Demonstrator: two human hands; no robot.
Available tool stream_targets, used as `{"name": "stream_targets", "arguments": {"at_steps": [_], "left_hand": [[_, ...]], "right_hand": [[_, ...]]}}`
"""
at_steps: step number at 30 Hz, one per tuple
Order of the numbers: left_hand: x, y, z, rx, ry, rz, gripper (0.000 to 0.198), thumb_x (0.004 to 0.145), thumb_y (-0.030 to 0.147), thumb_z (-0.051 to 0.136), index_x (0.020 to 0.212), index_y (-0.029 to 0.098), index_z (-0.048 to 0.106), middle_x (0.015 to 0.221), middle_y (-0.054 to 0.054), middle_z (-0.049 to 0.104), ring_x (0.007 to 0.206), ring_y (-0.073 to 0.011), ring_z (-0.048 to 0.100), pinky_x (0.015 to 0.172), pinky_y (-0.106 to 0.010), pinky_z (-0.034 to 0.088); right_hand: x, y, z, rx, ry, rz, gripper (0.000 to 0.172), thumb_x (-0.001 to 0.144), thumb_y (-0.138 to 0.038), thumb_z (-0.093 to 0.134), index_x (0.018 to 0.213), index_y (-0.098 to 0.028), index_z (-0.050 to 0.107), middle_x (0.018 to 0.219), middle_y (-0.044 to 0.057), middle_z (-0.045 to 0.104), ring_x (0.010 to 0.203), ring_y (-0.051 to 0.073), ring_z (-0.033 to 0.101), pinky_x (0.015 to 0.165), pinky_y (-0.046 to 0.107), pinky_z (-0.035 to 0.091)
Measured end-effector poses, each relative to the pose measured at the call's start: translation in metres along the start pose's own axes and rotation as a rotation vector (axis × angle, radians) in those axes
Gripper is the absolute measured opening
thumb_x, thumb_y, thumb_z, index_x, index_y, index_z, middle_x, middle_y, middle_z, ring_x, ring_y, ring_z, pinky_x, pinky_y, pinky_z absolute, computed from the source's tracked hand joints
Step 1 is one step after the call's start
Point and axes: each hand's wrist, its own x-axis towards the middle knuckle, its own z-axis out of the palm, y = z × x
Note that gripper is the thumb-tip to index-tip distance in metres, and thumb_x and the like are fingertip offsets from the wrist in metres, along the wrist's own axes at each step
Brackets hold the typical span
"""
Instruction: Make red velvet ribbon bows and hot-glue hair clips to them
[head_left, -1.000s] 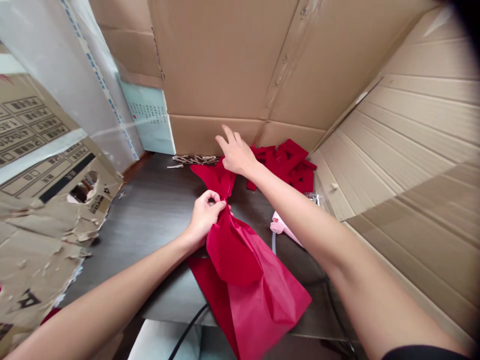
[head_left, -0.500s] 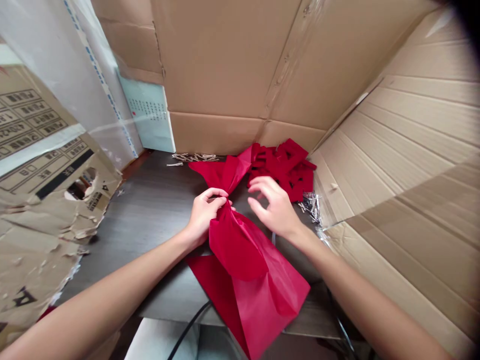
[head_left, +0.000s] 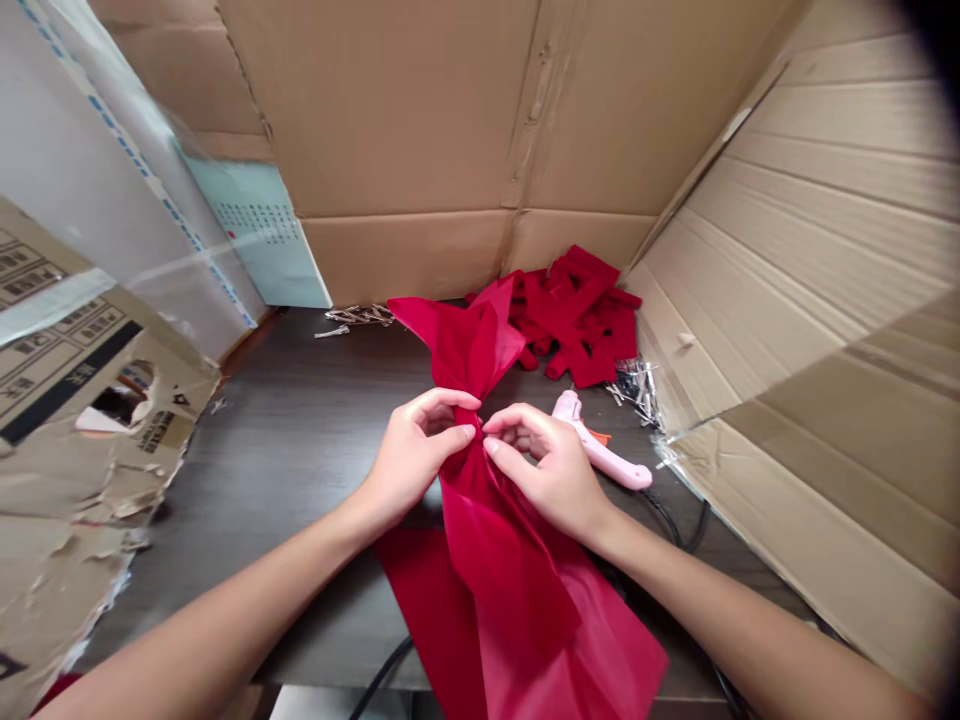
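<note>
A red fabric bow point(head_left: 499, 540) lies lengthwise in front of me, gathered tight at its middle. Its short loops fan out at the far end, and long tails hang over the table's near edge. My left hand point(head_left: 420, 455) pinches the gathered middle from the left between thumb and fingers. From the right, my right hand point(head_left: 555, 470) is closed with thumb and fingertips at the same gather. What exactly its fingertips grip is partly hidden. Just beyond the right hand, a pink glue gun point(head_left: 613, 458) with an orange trigger rests on the table.
Red fabric strips point(head_left: 581, 325) are heaped at the back right, with metal clips point(head_left: 637, 390) beside them. More clips point(head_left: 360, 316) lie at the back left. Cardboard walls point(head_left: 420, 130) enclose the dark table point(head_left: 300, 430). A black cable point(head_left: 382, 675) hangs at the front edge.
My right hand has come left from beside the bow and closed at its gathered middle. The view has shifted, and the pink glue gun now shows beyond that hand.
</note>
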Motion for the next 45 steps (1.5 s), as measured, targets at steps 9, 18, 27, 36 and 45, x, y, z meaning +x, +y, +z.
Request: {"name": "stream_targets", "arguments": {"at_steps": [9, 18, 27, 36, 45], "left_hand": [[-0.002, 0.005, 0.001, 0.062, -0.043, 0.073, 0.030, 0.070, 0.018, 0.074, 0.099, 0.016, 0.069, 0.078, -0.002, 0.066, 0.074, -0.0148, 0.060, 0.070, -0.024, 0.047], [-0.005, 0.007, 0.002, 0.143, -0.075, 0.129, 0.028, 0.069, 0.014, 0.072, 0.097, 0.016, 0.072, 0.091, -0.005, 0.070, 0.082, -0.0163, 0.062, 0.072, -0.024, 0.050], [-0.007, 0.014, 0.002, 0.052, -0.081, 0.032, 0.023, 0.074, 0.017, 0.068, 0.096, 0.014, 0.073, 0.074, -0.002, 0.068, 0.065, -0.0131, 0.059, 0.063, -0.023, 0.050], [-0.006, 0.012, 0.003, -0.157, -0.084, 0.098, 0.031, 0.072, 0.017, 0.077, 0.085, 0.019, 0.049, 0.070, 0.004, 0.063, 0.060, -0.0087, 0.057, 0.055, -0.017, 0.046], [-0.004, 0.005, 0.000, -0.380, -0.149, -0.123, 0.050, 0.068, 0.017, 0.084, 0.102, 0.016, 0.049, 0.077, 0.000, 0.068, 0.057, -0.0072, 0.060, 0.058, -0.018, 0.050]], "right_hand": [[-0.002, -0.004, -0.001, 0.061, 0.035, 0.048, 0.011, 0.084, -0.030, 0.067, 0.088, -0.021, 0.063, 0.075, 0.001, 0.065, 0.064, 0.016, 0.059, 0.056, 0.029, 0.045], [-0.004, -0.009, -0.002, 0.061, 0.043, 0.036, 0.013, 0.085, -0.030, 0.064, 0.078, -0.020, 0.059, 0.068, 0.000, 0.060, 0.058, 0.014, 0.054, 0.054, 0.027, 0.042], [-0.004, -0.009, -0.001, 0.095, 0.046, 0.040, 0.014, 0.085, -0.027, 0.062, 0.075, -0.019, 0.057, 0.062, -0.003, 0.055, 0.052, 0.011, 0.048, 0.050, 0.025, 0.038], [-0.007, -0.015, -0.008, -0.051, -0.004, -0.236, 0.009, 0.093, -0.019, 0.055, 0.085, -0.019, 0.058, 0.075, 0.000, 0.059, 0.063, 0.012, 0.054, 0.059, 0.026, 0.043], [-0.011, -0.013, -0.008, 0.008, -0.015, -0.279, 0.014, 0.093, -0.018, 0.058, 0.107, -0.020, 0.060, 0.088, 0.002, 0.057, 0.071, 0.013, 0.058, 0.059, 0.025, 0.048]]}}
